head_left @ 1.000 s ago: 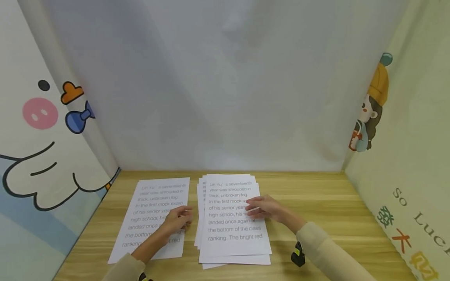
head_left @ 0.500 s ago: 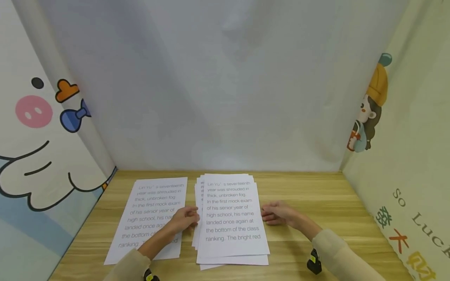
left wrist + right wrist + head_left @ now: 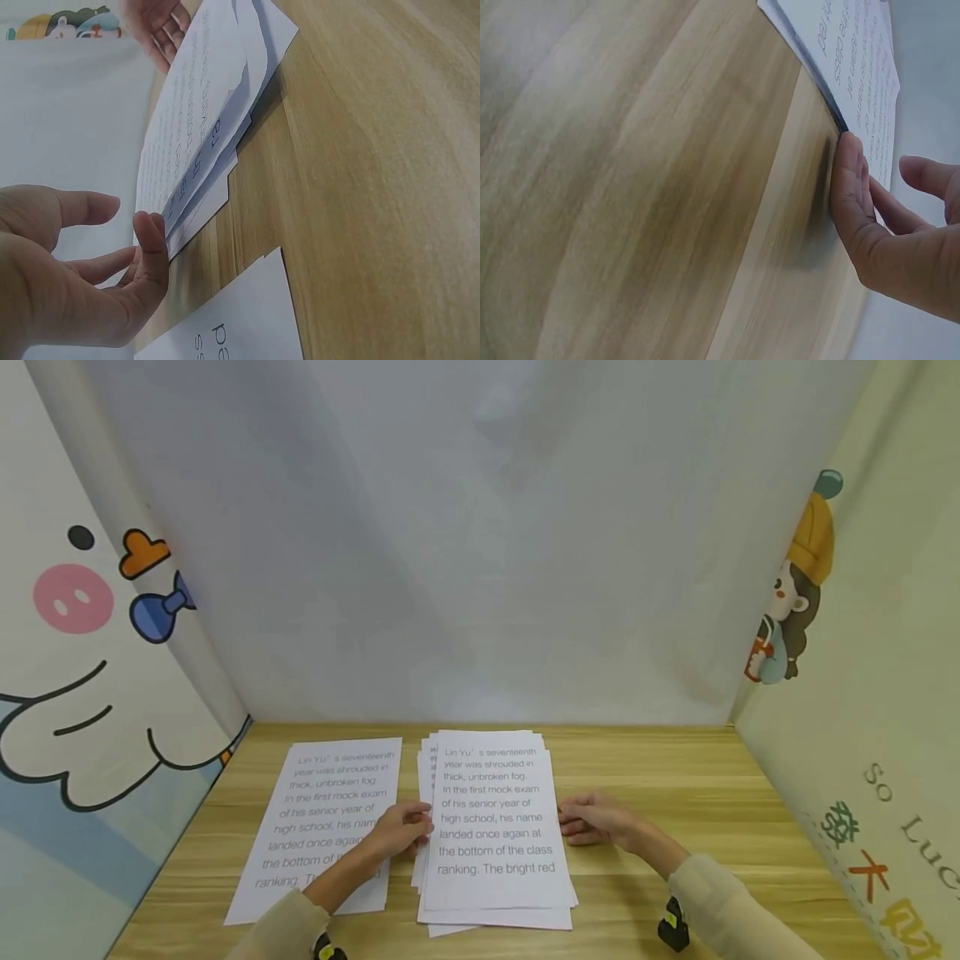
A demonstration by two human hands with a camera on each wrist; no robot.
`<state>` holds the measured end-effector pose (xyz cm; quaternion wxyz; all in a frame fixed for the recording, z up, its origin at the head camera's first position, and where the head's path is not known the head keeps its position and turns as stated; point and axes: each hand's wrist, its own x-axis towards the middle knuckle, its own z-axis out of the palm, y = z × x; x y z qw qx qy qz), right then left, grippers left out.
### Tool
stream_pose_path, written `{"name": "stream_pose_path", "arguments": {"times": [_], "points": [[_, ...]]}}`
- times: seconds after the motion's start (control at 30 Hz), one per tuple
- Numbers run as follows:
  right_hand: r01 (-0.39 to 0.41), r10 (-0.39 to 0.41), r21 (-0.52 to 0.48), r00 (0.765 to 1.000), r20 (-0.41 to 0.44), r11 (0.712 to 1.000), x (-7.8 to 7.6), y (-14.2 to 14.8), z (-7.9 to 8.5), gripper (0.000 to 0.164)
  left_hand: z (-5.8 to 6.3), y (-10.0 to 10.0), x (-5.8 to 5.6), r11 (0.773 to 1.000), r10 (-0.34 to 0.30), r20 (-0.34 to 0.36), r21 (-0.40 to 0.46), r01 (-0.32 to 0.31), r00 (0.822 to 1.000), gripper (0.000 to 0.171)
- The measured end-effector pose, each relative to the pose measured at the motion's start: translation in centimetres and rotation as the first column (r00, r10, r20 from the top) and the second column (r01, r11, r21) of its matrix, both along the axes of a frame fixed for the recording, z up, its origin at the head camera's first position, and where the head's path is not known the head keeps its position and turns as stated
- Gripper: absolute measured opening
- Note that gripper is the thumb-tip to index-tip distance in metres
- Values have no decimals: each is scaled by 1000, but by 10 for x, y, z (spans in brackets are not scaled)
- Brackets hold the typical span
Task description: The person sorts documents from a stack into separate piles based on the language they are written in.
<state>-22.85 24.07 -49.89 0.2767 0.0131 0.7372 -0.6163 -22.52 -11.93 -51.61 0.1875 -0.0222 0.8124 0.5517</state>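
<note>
Paper stack (image 3: 491,827): high head, low wrist views

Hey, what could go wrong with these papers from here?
The stack has misaligned edges and its layers gap on the left side, so it might buckle if the left hand and right hand press inward. Unequal pressure could skew it further. The left arm reaches over the other paper and might drag it.

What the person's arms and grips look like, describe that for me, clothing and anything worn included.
The left sleeve and right sleeve are plain cream, ending short of each grip. The left grip and right grip are bare, no gloves or rings visible. A small black unit with yellow on it shows near each sleeve's end.
</note>
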Motion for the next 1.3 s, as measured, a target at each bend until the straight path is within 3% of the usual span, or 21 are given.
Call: {"name": "stream_pose_path", "arguments": {"times": [0.73, 0.97, 1.3], "points": [[67, -68, -16, 997, -48, 998, 3, -3, -1, 43, 4, 3, 1, 997, 30, 14, 67, -31, 999, 42], [60, -61, -24, 998, -26, 998, 6, -8, -6, 48, 0, 6, 4, 985, 78, 40, 151, -83, 996, 47], [46, -46, -40, 999, -12, 998, 11, -16, -9, 54, -2, 7, 8, 981, 151, 6, 125, -151, 989, 57]]}}
